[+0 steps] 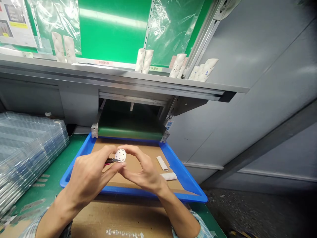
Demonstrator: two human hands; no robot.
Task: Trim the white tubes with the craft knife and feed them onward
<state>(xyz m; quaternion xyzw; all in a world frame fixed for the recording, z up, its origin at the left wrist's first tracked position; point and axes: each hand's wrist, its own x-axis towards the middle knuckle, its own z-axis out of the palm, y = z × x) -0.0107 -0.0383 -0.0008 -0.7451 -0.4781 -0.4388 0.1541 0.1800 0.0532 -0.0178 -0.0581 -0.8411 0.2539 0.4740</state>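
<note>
My left hand [90, 175] and my right hand [142, 170] meet above a blue tray [183, 175] lined with brown cardboard. Between the fingertips of both hands is a small white round plastic part [121, 155] with holes in its face. My left hand also grips a small dark tool with a red handle [110, 161], its tip touching the part. My right hand pinches the part from the right. Two white tube-shaped parts [162, 163] [168, 176] lie in the tray to the right of my hands.
A green conveyor belt [130, 132] ends at the tray's far edge. A stack of clear plastic trays [27, 148] sits at left. White moulded parts [144, 61] stand on the shelf above. A grey wall and floor lie to the right.
</note>
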